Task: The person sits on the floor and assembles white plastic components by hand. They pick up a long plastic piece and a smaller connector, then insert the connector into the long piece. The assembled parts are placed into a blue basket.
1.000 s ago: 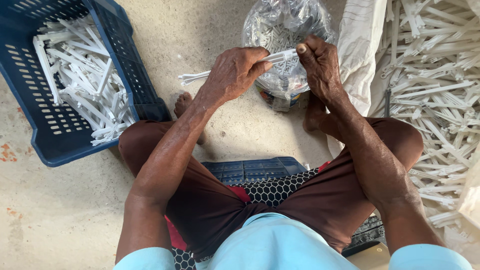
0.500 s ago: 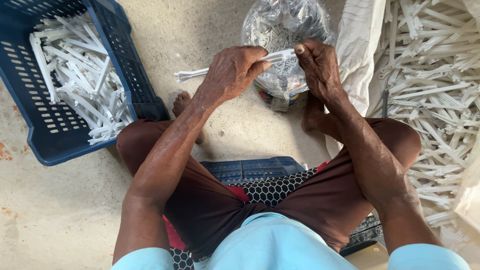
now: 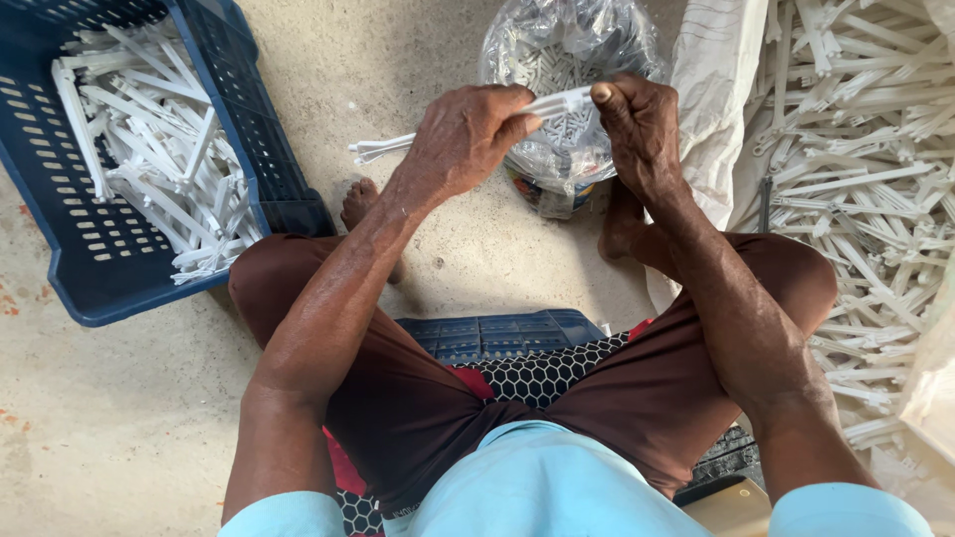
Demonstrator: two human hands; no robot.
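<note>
My left hand (image 3: 466, 139) is closed around a long white plastic strip (image 3: 383, 148) whose forked end sticks out to the left. My right hand (image 3: 637, 127) pinches the strip's other end between thumb and fingers. Both hands are held above a clear plastic bag (image 3: 567, 50) full of small white plastic pieces, which stands on the concrete floor between my bare feet.
A dark blue crate (image 3: 249, 119) at the left holds several white plastic strips. A white sack (image 3: 716, 70) at the right spills a big heap of white plastic strips (image 3: 865, 179). I sit on a low blue crate (image 3: 497, 333) with a patterned cloth.
Both hands have stayed on the white strip above the bag, shifting only slightly. Nothing was let go or picked up.
</note>
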